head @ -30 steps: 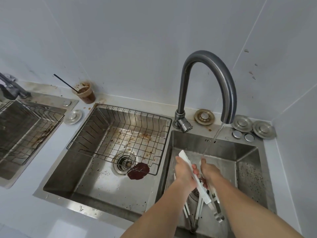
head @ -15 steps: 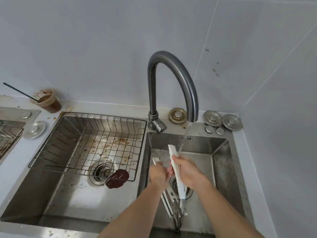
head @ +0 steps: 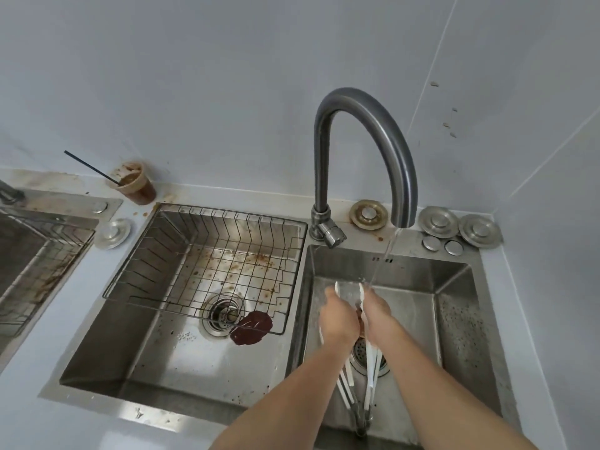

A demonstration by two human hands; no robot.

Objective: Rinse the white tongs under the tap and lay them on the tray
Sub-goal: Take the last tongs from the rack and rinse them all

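The white tongs (head: 370, 358) are held over the right sink basin (head: 454, 287), their arms spread in a V with tips up near the water. My left hand (head: 337, 319) grips the left arm and my right hand (head: 378, 308) grips the right arm. The hinge end points down toward me near the basin's front. The grey curved tap (head: 367, 151) runs a thin stream of water (head: 384, 254) that lands at the upper tip by my right hand. No tray is in view.
The left basin (head: 162, 362) holds a wire rack (head: 207, 264), a drain strainer (head: 224, 313) and a dark red blot (head: 251, 328). A dirty cup with a black straw (head: 136, 185) stands by the wall. Several metal plugs (head: 438, 222) lie behind the right basin.
The tongs' arms have spread further apart between my hands, and my hands have shifted slightly under the stream. The camera view has swung back to the left.
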